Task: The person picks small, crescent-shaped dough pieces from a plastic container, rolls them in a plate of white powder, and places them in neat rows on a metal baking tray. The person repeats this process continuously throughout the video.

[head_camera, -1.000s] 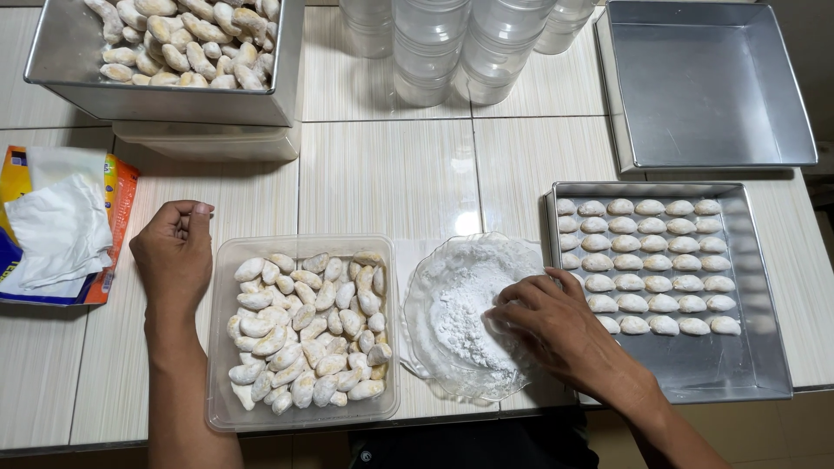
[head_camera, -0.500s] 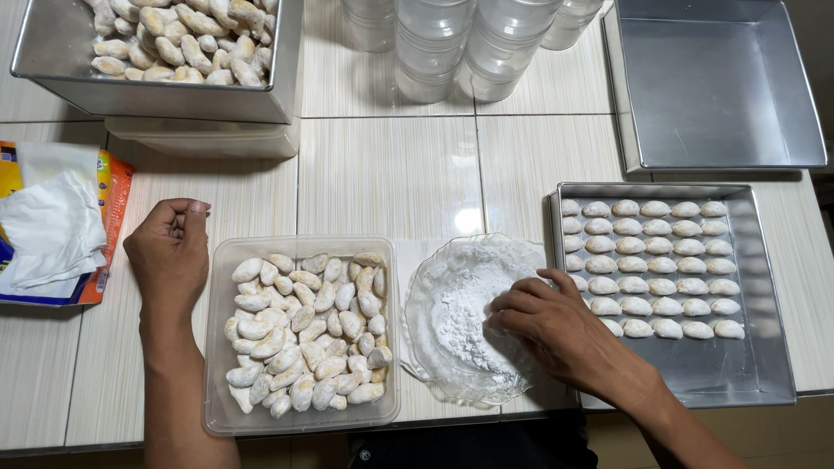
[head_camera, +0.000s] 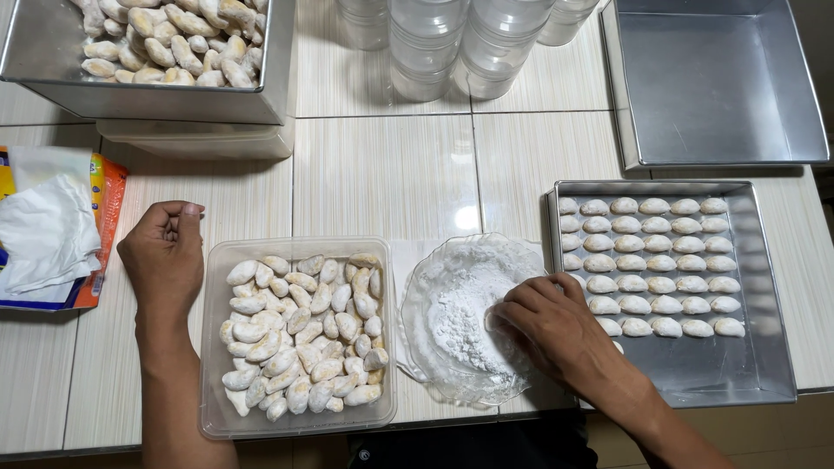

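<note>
Sugar bowl [head_camera: 452, 287], clear glass, sits front and centre on the table [head_camera: 382, 174] with a heap of white powder in it, between the plastic tub [head_camera: 213, 347] and the tray [head_camera: 764, 347]. Right hand [head_camera: 556, 330] is down in the bowl, fingers curled into the powder; can't tell if it's pinching a cookie under there. Left hand [head_camera: 165, 252] rests on the table just left of the tub, loosely curled, holding nothing.

Counts, as best I can:
- 1 tub of plain cookies [head_camera: 300, 334], a loose pile, several dozen, too jumbled to count
- 1 tray with coated cookies [head_camera: 651, 260] in neat rows of six, five rows showing, the lower left ones partly hidden behind the right hand; front of the tray is bare
- 1 empty pan [head_camera: 712, 87] at top right
- 1 deep pan [head_camera: 156, 87] at top left heaped with more cookies, sitting on a plastic lid or box
- stacked clear jars [head_camera: 443, 43] at the top middle, at least four stacks
- 1 tissue pack [head_camera: 52, 234] at the far left edge
</note>
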